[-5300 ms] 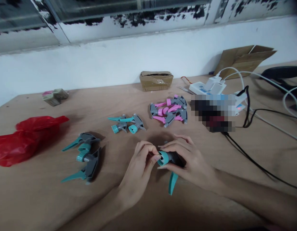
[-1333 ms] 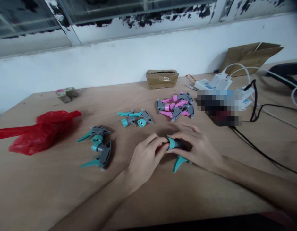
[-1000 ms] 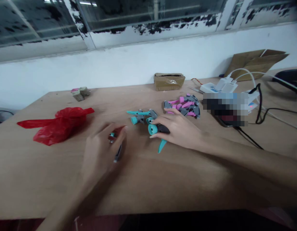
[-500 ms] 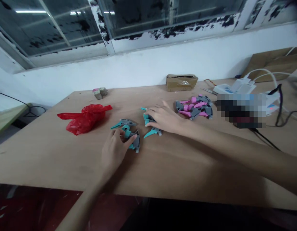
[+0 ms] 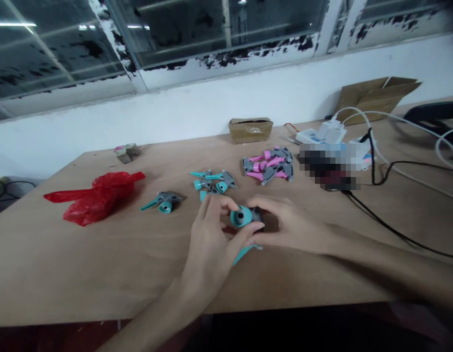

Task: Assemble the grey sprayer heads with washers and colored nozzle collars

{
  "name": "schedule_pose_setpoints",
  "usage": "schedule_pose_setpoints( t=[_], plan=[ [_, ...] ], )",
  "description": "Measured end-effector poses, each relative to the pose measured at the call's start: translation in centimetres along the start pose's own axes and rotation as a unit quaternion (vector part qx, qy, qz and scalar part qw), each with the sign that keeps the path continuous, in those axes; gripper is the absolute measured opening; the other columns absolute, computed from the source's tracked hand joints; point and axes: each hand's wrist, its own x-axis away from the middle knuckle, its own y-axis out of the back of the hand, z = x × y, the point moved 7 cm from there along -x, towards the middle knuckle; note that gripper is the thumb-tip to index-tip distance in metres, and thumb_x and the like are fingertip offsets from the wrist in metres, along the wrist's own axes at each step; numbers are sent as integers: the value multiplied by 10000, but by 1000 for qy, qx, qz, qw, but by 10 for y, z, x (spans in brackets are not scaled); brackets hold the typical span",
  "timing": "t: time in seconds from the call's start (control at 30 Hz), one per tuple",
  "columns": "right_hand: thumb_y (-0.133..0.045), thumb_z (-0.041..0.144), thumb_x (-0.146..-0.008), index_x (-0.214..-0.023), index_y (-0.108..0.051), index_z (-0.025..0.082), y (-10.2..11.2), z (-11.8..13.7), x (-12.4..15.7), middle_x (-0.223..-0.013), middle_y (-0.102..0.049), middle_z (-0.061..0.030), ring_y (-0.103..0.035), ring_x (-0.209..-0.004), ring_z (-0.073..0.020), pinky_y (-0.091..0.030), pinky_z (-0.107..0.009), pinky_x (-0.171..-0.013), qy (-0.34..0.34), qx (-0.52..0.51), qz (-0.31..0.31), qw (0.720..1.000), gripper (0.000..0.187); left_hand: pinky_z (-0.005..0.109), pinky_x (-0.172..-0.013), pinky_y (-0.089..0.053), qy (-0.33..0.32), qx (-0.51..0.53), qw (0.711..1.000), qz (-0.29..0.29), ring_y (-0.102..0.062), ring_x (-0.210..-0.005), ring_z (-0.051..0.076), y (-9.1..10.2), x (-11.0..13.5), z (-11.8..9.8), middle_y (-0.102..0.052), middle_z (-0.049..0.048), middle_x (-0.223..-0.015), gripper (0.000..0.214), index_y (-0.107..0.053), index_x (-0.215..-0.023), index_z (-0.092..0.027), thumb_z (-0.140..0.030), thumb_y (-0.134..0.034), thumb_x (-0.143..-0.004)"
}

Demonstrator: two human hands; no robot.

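Both my hands grip one teal-and-grey trigger spray head (image 5: 241, 218) just above the table. My left hand (image 5: 208, 244) pinches its teal collar between thumb and fingers, the collar's opening facing me. Around the grey body, my right hand (image 5: 294, 225) closes from the right and hides much of it. The teal trigger lever (image 5: 244, 254) sticks out below my fingers. Just behind my left hand, several teal spray heads (image 5: 215, 183) lie grouped, partly covered by it. Another teal spray head (image 5: 165, 206) rests alone to the left.
Pink-and-grey spray heads (image 5: 268, 166) form a pile behind my right hand. A tied red plastic bag (image 5: 101, 195) lies at left. Against the wall stand a small cardboard box (image 5: 250, 131) and a paper bag (image 5: 373, 100). Chargers and cables (image 5: 331, 132) occupy the right.
My hands have come together, nearer to me, on one spray head. Before, they were apart over separate teal spray heads. The camera view has shifted right.
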Motion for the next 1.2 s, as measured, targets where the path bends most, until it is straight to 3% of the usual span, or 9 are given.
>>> schedule_pose_setpoints(
  t=[0.1,0.2,0.3,0.43,0.6,0.77,0.93,1.2],
  plan=[
    [-612,244,-781,-828,-524,190,8,-21,15,-714,-559,36,-518,-637,-116,-406,-227,-572,-54,-11,-7,998,113,241,-612,-528,-19,-19,998,54,-568,-768,131,-29,-8,-9,-499,-7,-898,294,-477,-845,-208,-284,-725,-704],
    [-595,202,-782,-818,-507,190,10,-47,25,-744,-549,32,-520,-682,-123,-427,-234,-614,-106,-85,-10,991,96,243,-680,-524,-44,-4,993,106,-557,-846,135,-51,-13,-9,-497,-2,-945,281,-502,-875,-206,-301,-716,-720],
    [-573,242,-809,-824,-496,189,9,-63,29,-771,-524,21,-522,-727,-130,-444,-244,-647,-115,-175,-10,978,95,226,-695,-524,-65,41,987,143,-562,-876,124,-62,-17,-5,-503,10,-993,202,-525,-945,-211,-281,-642,-796],
    [-535,282,-842,-921,-503,198,1,-69,31,-814,-518,12,-519,-742,-129,-453,-240,-643,-119,-213,9,970,120,225,-673,-516,-83,33,984,157,-570,-824,116,-62,-22,3,-525,15,-957,119,-551,-970,-210,-245,-561,-856],
    [-528,236,-840,-1115,-444,221,-5,-65,33,-988,-565,-27,-554,-876,-161,-467,-295,-763,-105,-166,0,981,288,251,-684,-502,-129,-1,981,146,-555,-744,108,-59,-20,8,-540,22,-949,145,-579,-988,-208,-244,-575,-848],
    [-561,243,-829,-1097,-451,208,3,-56,35,-1026,-543,-59,-544,-951,-179,-456,-321,-813,-78,-69,-63,993,292,200,-652,-499,-124,25,983,129,-560,-719,84,-58,-16,11,-546,17,-927,157,-592,-983,-186,-203,-605,-828],
    [-589,279,-820,-1036,-554,189,11,-49,38,-1259,-431,-118,-397,-1211,-240,-399,-367,-945,-61,30,-89,994,237,173,-593,-510,-88,47,986,130,-565,-691,75,-62,-13,16,-529,15,-920,159,-590,-987,-190,-211,-600,-830],
    [-631,323,-792,-1103,-587,202,9,-59,39,-1219,-522,-84,-472,-1130,-218,-406,-379,-937,-66,27,-65,995,336,200,-676,-512,-112,37,984,136,-549,-759,83,-64,-11,16,-506,22,-988,195,-601,-1029,-216,-191,-594,-836]
  ],
)
